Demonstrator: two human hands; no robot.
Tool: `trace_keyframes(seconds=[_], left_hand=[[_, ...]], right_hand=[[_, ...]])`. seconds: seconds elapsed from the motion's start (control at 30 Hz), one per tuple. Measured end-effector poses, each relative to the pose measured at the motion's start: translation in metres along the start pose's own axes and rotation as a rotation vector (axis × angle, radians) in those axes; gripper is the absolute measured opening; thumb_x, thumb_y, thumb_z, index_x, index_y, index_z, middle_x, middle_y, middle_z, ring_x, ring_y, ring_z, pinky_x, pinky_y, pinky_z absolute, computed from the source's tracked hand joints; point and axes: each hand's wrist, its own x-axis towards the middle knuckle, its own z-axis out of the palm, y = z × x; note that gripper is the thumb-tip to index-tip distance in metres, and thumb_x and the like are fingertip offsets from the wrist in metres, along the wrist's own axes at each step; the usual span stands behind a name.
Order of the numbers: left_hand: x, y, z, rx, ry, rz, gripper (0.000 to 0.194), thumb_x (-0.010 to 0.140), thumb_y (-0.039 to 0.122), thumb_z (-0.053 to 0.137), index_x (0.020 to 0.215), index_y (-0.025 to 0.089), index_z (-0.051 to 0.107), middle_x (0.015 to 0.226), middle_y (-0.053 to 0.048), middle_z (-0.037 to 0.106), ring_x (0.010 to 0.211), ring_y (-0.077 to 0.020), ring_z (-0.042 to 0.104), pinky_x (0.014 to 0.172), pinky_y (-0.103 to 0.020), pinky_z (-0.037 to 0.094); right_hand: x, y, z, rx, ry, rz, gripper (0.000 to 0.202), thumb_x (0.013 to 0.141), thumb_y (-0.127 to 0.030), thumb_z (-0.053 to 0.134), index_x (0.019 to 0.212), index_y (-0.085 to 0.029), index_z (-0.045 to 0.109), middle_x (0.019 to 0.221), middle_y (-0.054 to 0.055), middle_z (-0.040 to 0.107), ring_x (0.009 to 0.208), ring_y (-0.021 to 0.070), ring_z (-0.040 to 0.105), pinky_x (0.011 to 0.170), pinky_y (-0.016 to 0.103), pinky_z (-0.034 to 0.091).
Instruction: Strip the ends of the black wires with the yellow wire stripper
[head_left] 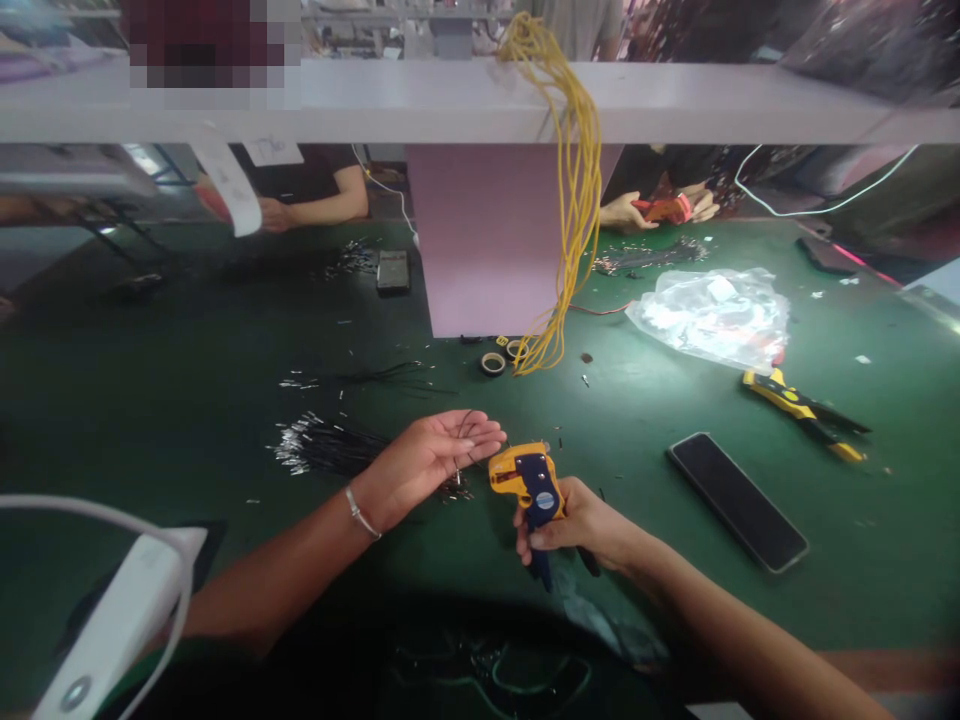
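My left hand (439,452) is closed, with a thin black wire (460,450) pinched between thumb and fingers. My right hand (564,525) wraps round the handles of a yellow and dark blue wire stripper (531,485). The tool's yellow jaw end points left, close to my left fingertips; whether the wire touches it I cannot tell. Behind my left wrist lies a bundle of black wires (330,447) with pale, shiny ends. A few more black wires (390,373) lie loose farther back on the green table.
A phone (739,500), yellow-black pliers (802,410) and a clear plastic bag (712,315) lie to the right. Yellow wires (581,180) hang from the white shelf (675,100). A white power strip (120,620) stands front left. Across the table, one co-worker's hands (626,212) hold a red tool.
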Motion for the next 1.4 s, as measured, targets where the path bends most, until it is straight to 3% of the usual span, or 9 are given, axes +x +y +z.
trace_keyframes(seconds=[0.6, 1.1, 1.4], left_hand=[[0.009, 0.000, -0.014, -0.021, -0.122, -0.082, 0.038, 0.069, -0.015, 0.048, 0.099, 0.003, 0.063, 0.114, -0.022, 0.065, 0.115, -0.0297, 0.060, 0.109, -0.040, 0.038], [0.007, -0.012, -0.011, 0.027, -0.125, -0.035, 0.036, 0.072, -0.013, 0.052, 0.100, 0.005, 0.066, 0.118, -0.018, 0.064, 0.117, -0.0268, 0.058, 0.106, -0.035, 0.042], [0.004, -0.013, -0.006, 0.022, -0.047, -0.021, 0.035, 0.072, -0.012, 0.054, 0.100, 0.006, 0.068, 0.116, -0.017, 0.066, 0.114, -0.0261, 0.060, 0.105, -0.035, 0.042]], right_hand=[[0.000, 0.001, -0.002, 0.021, -0.018, -0.013, 0.026, 0.060, -0.021, 0.082, 0.081, -0.011, 0.070, 0.068, 0.005, 0.073, 0.060, 0.0168, 0.068, 0.062, 0.031, 0.056], [0.004, 0.004, 0.002, 0.066, -0.039, -0.016, 0.026, 0.061, -0.020, 0.083, 0.081, -0.010, 0.070, 0.069, 0.006, 0.073, 0.061, 0.0174, 0.069, 0.063, 0.032, 0.056], [0.004, 0.002, 0.006, -0.016, -0.001, -0.081, 0.022, 0.066, -0.022, 0.079, 0.082, -0.011, 0.068, 0.073, 0.007, 0.073, 0.065, 0.0165, 0.068, 0.067, 0.030, 0.054]])
